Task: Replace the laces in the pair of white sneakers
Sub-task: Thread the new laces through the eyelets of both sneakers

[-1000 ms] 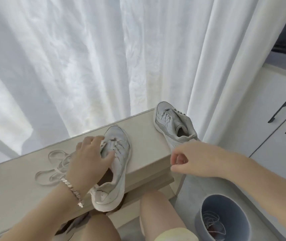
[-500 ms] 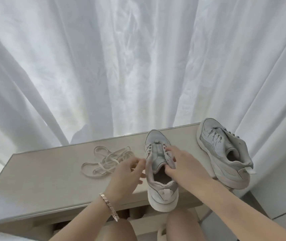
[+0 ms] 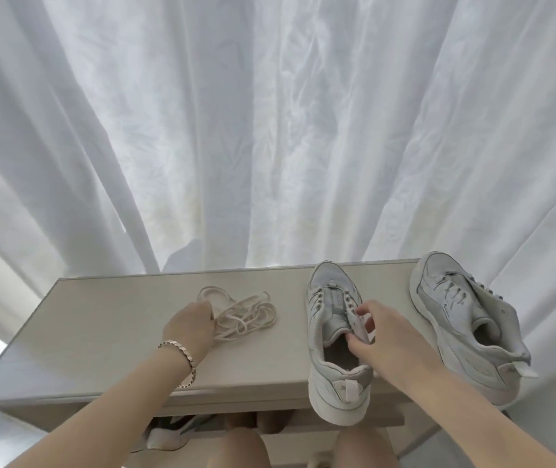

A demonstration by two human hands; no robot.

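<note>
Two white sneakers stand on a beige bench top (image 3: 108, 332). The near sneaker (image 3: 332, 332) has empty eyelets and its heel hangs over the front edge. My right hand (image 3: 384, 336) pinches its right eyelet flap beside the tongue. The second sneaker (image 3: 465, 322) sits laced at the bench's right end. A loose bundle of white laces (image 3: 246, 315) lies left of the near sneaker. My left hand (image 3: 190, 325), a bracelet on its wrist, rests at the bundle's left edge with fingertips in the laces; its grip is hidden.
A white sheer curtain (image 3: 270, 130) hangs directly behind the bench. Under the bench top another shoe (image 3: 168, 437) shows on a lower shelf. My bare knees (image 3: 246, 447) are below the front edge.
My left hand left the near sneaker and moved left to the lace bundle. My right hand came onto the sneaker and now pinches its flap. The camera panned left.
</note>
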